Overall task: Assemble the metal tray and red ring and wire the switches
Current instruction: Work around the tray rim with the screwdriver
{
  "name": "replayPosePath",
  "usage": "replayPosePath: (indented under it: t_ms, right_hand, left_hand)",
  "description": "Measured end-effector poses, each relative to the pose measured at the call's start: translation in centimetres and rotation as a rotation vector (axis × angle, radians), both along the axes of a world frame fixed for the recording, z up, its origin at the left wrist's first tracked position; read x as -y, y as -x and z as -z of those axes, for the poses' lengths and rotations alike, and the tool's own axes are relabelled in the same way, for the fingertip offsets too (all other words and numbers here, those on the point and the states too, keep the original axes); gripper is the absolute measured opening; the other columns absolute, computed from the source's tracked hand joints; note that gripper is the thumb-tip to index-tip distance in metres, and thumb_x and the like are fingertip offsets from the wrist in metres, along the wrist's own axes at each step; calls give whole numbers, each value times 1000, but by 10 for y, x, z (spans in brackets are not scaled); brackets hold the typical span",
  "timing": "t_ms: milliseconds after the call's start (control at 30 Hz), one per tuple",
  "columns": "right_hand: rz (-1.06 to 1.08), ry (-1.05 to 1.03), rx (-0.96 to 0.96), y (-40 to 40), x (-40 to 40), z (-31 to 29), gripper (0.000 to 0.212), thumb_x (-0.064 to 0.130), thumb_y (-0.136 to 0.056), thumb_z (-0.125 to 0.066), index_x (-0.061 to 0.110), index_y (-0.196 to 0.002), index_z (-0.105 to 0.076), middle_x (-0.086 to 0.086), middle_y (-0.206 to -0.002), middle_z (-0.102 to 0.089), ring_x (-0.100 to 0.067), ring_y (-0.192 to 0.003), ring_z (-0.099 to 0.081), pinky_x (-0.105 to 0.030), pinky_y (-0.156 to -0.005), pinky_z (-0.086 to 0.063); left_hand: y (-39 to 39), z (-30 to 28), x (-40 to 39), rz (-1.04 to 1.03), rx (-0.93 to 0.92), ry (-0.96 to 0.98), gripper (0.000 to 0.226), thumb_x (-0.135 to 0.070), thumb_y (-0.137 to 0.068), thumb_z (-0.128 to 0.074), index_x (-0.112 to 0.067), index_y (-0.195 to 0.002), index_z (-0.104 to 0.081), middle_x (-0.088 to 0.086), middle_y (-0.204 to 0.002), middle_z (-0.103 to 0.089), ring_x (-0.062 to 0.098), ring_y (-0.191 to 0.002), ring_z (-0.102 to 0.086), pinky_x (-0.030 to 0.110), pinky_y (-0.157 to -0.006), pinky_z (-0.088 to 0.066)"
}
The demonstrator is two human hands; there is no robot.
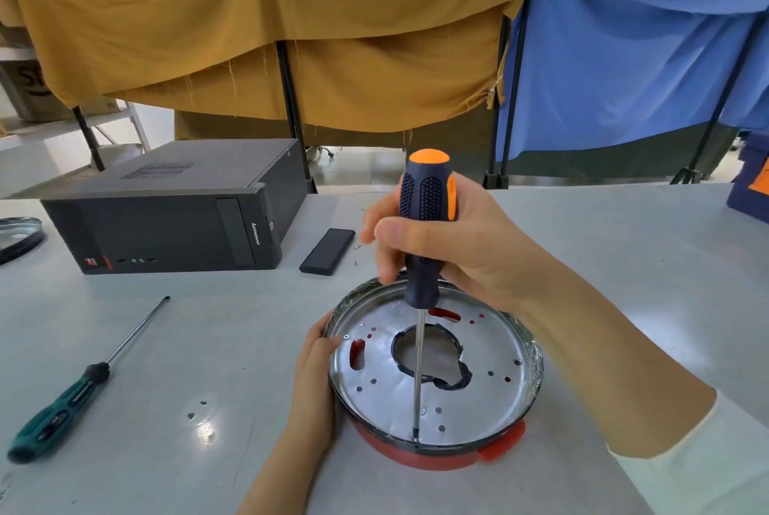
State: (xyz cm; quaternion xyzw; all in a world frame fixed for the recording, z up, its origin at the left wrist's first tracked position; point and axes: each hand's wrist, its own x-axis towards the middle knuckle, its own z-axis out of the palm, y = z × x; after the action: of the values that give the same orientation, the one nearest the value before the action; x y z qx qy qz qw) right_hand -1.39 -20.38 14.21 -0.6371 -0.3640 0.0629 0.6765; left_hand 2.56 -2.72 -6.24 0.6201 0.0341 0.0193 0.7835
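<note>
A: What is taking up the most room here?

B: The pale grey worktable (624, 265) is carrying everything. A black desktop computer case (166, 219) is lying on its side at the far left, and mustard-yellow cloth (258, 23) and blue cloth (632, 48) are hanging behind the table.

A: And the task's own parts?

B: The round shiny metal tray (491, 352) with punched holes and a large central opening is sitting inside the red plastic ring (495, 446), near the table's front edge. Red is showing through several of the tray's slots.

A: What are the hands doing?

B: The left hand (312, 385) is resting against the tray's left rim, fingers bent over the edge and steadying it. The right hand (449, 252) is wrapping its fingers around the dark blue and orange screwdriver (426, 223), holding it nearly upright. The tip is touching the tray floor near the front rim.

A: Anything smaller?

B: A green-handled screwdriver (79, 394) is lying loose at the left. A flat black rectangular block (327, 251) is lying just beside the computer case, with a couple of tiny screws (356, 254) next to it.
</note>
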Motion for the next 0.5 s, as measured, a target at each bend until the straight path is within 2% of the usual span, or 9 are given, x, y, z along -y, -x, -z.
replayPosePath:
  t_ms: [67, 133, 200, 233, 300, 367, 433, 500]
  right_hand:
    - [-171, -76, -100, 0, 1, 2, 24, 14, -79, -64, 17, -102, -59, -27, -82, -52, -13, -52, -53, -28, -61, -45]
    - [-320, -154, -195, -1, 3, 4, 42, 15, -80, -56, 12, -122, -51, -13, -80, -55, -13, -55, -48, -29, -63, -41]
    - [-361, -172, -207, -3, 7, 5, 51, 13, -78, -60, 6, -127, -50, -4, -84, -58, -15, -63, -49, -30, -66, -42]
    - [-336, -158, -187, -4, 9, 5, 47, 15, -78, -65, 6, -123, -55, -4, -86, -59, -16, -66, -52, -30, -68, -44]
    - [-184, -79, -109, -3, 9, 4, 26, 17, -83, -66, 12, -108, -64, -3, -87, -64, -19, -74, -60, -30, -72, -49]
    - [1, 9, 4, -2, 6, 2, 11, 18, -84, -65, 16, -94, -64, -1, -83, -69, -25, -81, -67, -31, -73, -53]
    - [68, 12, 50, -2, 3, 0, 6, 17, -82, -67, 16, -86, -63, 0, -79, -70, -28, -83, -70, -31, -70, -55]
    - [15, 3, 12, -3, 2, -2, 7, 13, -80, -69, 16, -83, -63, 0, -78, -69, -27, -79, -71, -29, -67, -55]
  left_hand:
    - [0, 1, 0, -1, -6, 13, 38, -13, -86, -55, -3, -122, -56, 7, -97, -67, 23, -85, -64, 40, -74, -52]
    - [-1, 2, -1, -5, -5, 13, 37, -13, -86, -54, -3, -122, -57, 12, -99, -68, 26, -88, -64, 40, -77, -53]
    - [-1, 2, -1, -8, 7, -18, 36, -11, -87, -53, -8, -122, -60, 12, -106, -70, 28, -94, -67, 42, -83, -55]
    - [-1, 2, -1, -12, 9, -30, 36, -11, -88, -53, -10, -122, -61, 10, -106, -71, 26, -94, -68, 41, -83, -55]
    - [-1, 2, -1, -21, 8, -55, 34, -12, -87, -54, -15, -120, -63, 9, -106, -72, 23, -92, -69, 39, -81, -57]
    - [-2, 1, -1, -18, 8, -82, 35, -10, -87, -54, -18, -119, -65, 10, -108, -71, 25, -95, -70, 43, -84, -58]
    - [-2, -1, -1, -7, 0, -75, 38, -9, -86, -53, -18, -121, -64, 10, -109, -71, 28, -99, -69, 46, -88, -56]
    - [-1, -2, -1, -7, 2, -69, 36, -10, -86, -53, -16, -120, -64, 12, -110, -71, 28, -99, -69, 47, -88, -56]
